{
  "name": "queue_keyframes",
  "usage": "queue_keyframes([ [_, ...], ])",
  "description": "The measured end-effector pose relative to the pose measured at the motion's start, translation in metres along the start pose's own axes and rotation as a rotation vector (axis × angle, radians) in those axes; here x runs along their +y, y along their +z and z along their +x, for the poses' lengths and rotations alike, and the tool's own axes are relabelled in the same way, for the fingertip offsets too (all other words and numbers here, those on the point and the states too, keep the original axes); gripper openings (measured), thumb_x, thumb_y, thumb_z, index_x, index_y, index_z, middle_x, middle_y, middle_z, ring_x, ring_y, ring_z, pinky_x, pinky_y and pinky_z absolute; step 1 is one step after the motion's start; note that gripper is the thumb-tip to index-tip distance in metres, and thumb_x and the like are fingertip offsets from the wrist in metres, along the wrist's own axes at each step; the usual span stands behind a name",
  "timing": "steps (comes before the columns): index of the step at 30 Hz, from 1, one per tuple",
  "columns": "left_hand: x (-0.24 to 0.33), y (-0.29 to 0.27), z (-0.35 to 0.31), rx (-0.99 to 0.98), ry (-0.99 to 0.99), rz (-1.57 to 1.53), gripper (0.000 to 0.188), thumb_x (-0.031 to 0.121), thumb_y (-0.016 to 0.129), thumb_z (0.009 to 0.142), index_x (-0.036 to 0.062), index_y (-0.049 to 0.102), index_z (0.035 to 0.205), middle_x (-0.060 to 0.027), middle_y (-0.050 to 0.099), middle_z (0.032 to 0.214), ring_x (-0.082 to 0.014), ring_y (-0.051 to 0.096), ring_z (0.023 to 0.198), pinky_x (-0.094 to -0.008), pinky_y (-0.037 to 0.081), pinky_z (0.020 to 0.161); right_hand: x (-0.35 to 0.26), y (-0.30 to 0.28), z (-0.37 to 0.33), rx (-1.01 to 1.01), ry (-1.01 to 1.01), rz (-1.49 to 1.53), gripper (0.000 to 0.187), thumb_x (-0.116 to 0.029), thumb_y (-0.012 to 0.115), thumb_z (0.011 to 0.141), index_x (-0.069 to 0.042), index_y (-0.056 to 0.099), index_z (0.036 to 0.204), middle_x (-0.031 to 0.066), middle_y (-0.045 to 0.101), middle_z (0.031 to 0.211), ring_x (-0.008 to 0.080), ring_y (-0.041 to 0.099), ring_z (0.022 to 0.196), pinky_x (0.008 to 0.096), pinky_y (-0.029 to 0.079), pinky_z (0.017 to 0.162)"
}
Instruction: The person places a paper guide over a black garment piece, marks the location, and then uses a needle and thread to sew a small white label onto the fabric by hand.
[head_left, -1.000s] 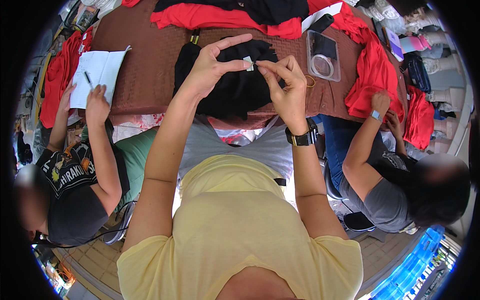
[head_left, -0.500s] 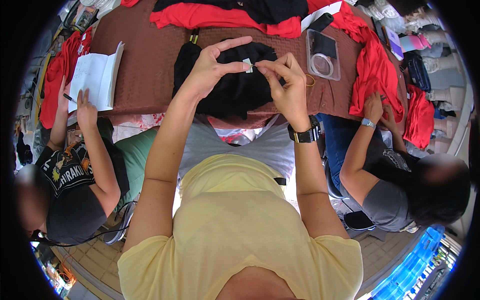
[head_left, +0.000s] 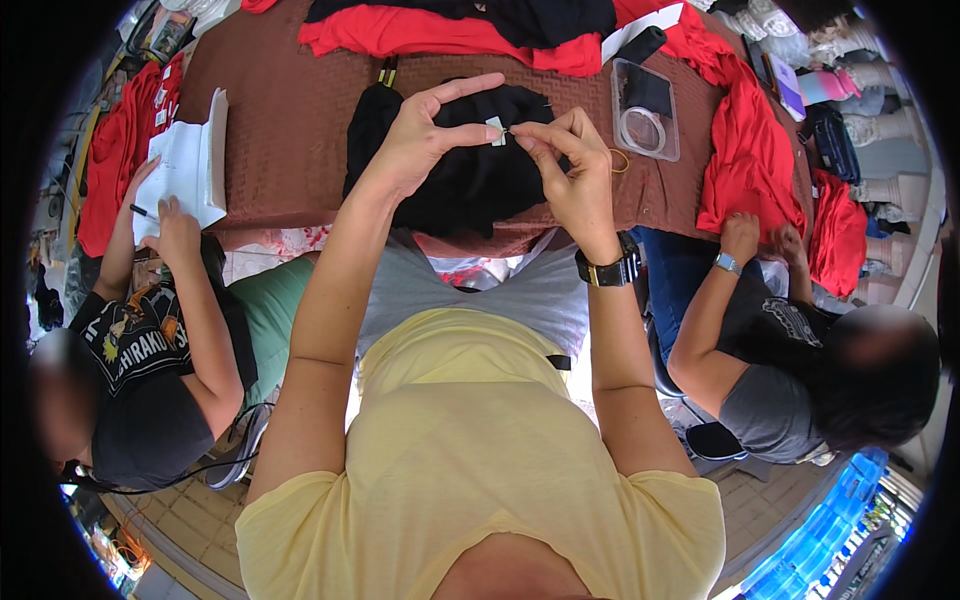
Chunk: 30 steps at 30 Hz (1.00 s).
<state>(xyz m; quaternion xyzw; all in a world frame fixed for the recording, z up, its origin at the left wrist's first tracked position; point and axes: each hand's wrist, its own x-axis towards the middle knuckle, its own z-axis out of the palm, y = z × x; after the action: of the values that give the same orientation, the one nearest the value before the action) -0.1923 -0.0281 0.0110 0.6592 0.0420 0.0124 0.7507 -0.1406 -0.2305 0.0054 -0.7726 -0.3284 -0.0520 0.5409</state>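
Observation:
A small white tag [head_left: 496, 131] stands over the black cloth [head_left: 470, 190] in front of me. My left hand [head_left: 425, 140] has its thumb tip on the tag and its index finger stretched away; its other fingers are hidden. Beside the tag, my right hand [head_left: 572, 165] pinches thumb and index finger together on something tiny, too small to name. A thin yellow loop [head_left: 622, 160] shows just right of that hand.
A clear plastic box [head_left: 645, 110] holding a white ring and something black lies right on the brown-covered table [head_left: 270, 110]. Red garments [head_left: 750, 160] lie about. Co-workers sit on both sides, the left one at an open notebook [head_left: 190, 170], the right one at red cloth.
My hands and the tag look unmoved. The left co-worker's hands and notebook have shifted. On the right, the other co-worker's hands have moved apart and down along the red cloth.

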Motion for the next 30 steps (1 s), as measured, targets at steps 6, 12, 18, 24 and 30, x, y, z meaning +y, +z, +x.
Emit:
queue_keyframes([
  [6,0.001,0.0,-0.002,-0.002,-0.003,-0.01,0.063,0.008,0.082,0.077,0.0042,0.063,0.138,-0.0087,0.063,0.138,-0.0192,0.053,0.134,-0.0372,0.03,0.12,0.001,0.001,-0.003,-0.004,0.033,0.027,0.017,-0.001,0.074,0.087,-0.007,0.08,0.102,0.0055,0.056,0.079,0.0167,0.055,0.068,0.0305,0.043,0.058],
  [12,0.0,0.0,-0.003,-0.008,0.001,0.005,0.064,0.006,0.081,0.077,0.0038,0.063,0.138,-0.0089,0.063,0.139,-0.0188,0.053,0.133,-0.0369,0.031,0.119,-0.001,0.001,-0.003,-0.005,0.041,0.029,0.015,-0.001,0.075,0.087,-0.006,0.08,0.101,0.0059,0.058,0.08,0.0165,0.057,0.068,0.0303,0.044,0.059],
  [18,0.001,0.002,-0.005,-0.025,-0.009,0.011,0.064,0.008,0.082,0.077,0.0041,0.063,0.138,-0.0089,0.062,0.139,-0.019,0.053,0.134,-0.0371,0.03,0.119,0.006,0.001,-0.006,-0.001,0.065,0.101,0.014,-0.003,0.078,0.085,-0.005,0.08,0.098,0.0059,0.063,0.08,0.0155,0.059,0.069,0.0291,0.045,0.06],
  [24,-0.001,0.004,-0.006,-0.035,-0.023,0.001,0.065,0.01,0.082,0.076,0.0047,0.063,0.139,-0.0091,0.062,0.14,-0.0196,0.052,0.135,-0.0381,0.028,0.12,0.012,0.002,-0.009,-0.026,0.139,0.175,0.012,-0.002,0.078,0.085,-0.004,0.08,0.097,0.0046,0.065,0.081,0.0131,0.06,0.073,0.0276,0.046,0.063],
  [30,-0.004,-0.002,-0.004,-0.027,-0.032,0.003,0.065,0.01,0.083,0.076,0.0054,0.064,0.138,-0.0093,0.063,0.139,-0.0203,0.053,0.134,-0.0394,0.027,0.121,0.011,0.0,-0.009,-0.097,0.265,0.452,0.019,0.004,0.073,0.088,-0.003,0.075,0.105,0.0043,0.065,0.091,0.012,0.062,0.083,0.0265,0.05,0.075],
])
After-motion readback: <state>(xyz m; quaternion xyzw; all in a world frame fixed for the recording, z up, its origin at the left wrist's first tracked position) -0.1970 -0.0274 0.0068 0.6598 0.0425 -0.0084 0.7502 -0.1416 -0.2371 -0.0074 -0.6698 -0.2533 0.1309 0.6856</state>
